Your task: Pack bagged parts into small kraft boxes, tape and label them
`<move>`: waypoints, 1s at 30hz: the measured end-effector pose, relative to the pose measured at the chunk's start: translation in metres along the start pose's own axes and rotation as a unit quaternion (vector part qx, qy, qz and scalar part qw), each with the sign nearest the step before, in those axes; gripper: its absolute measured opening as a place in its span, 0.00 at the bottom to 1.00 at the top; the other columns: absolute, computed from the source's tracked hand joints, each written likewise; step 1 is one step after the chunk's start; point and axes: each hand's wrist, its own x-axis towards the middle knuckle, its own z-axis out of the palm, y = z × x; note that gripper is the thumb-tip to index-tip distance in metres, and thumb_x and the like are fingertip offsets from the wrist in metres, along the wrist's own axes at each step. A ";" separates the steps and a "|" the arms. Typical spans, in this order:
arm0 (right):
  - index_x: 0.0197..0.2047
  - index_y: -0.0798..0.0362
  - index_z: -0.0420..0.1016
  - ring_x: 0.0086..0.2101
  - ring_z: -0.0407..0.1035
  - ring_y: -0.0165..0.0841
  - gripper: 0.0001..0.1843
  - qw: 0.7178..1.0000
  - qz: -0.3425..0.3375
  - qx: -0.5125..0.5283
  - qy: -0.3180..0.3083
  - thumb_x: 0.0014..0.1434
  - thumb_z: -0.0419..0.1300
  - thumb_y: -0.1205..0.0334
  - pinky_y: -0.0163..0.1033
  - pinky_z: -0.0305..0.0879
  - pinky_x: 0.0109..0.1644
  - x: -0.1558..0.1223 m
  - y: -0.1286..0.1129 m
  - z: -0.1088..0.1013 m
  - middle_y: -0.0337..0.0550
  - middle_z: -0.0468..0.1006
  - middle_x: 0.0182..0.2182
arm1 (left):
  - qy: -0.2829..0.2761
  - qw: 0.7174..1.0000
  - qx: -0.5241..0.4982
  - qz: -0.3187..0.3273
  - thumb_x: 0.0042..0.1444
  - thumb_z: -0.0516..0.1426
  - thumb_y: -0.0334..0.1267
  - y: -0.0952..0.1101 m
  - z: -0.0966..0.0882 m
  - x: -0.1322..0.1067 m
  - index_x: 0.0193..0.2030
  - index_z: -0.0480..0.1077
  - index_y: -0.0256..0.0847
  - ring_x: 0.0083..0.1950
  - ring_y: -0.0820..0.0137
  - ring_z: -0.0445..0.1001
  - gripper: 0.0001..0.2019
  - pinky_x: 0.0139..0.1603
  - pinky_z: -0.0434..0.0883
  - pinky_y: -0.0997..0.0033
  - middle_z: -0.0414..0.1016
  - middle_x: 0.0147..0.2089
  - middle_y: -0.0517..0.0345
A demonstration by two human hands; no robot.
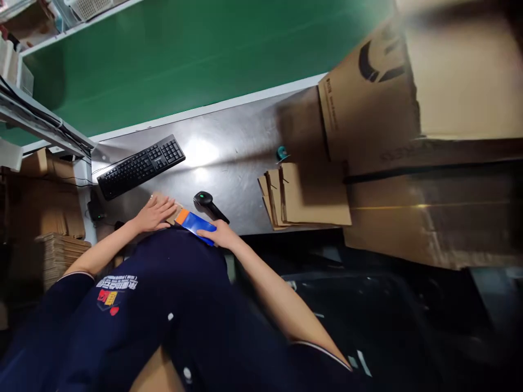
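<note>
My right hand (220,234) grips one end of a flat blue box with an orange end (196,224), close to my body at the table's front edge. Flat under and beside the fingers of my left hand (155,214) is a small brown cardboard piece (175,214); whether it is a box or a sheet I cannot tell. The left fingers are stretched out over it. The orange end of the blue box meets this cardboard. Just beyond my right hand lies a black handheld barcode scanner (210,204) with a green light.
A black keyboard (142,166) lies at the left of the metal table (237,136). Folded cardboard boxes (316,196) and a small teal object (281,153) are to the right, beside large cartons (368,114). A green conveyor belt (196,54) runs behind. Stacked cardboard (61,256) stands at left.
</note>
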 end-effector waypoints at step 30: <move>0.40 0.60 0.87 0.44 0.81 0.53 0.20 0.909 0.066 -0.412 0.005 0.48 0.74 0.55 0.48 0.76 0.46 0.055 -0.147 0.035 0.61 0.86 0.40 | 0.008 0.995 0.082 -0.059 0.68 0.55 0.33 0.033 0.003 0.027 0.67 0.72 0.61 0.76 0.31 0.57 0.25 0.66 0.53 0.09 0.61 0.76 0.38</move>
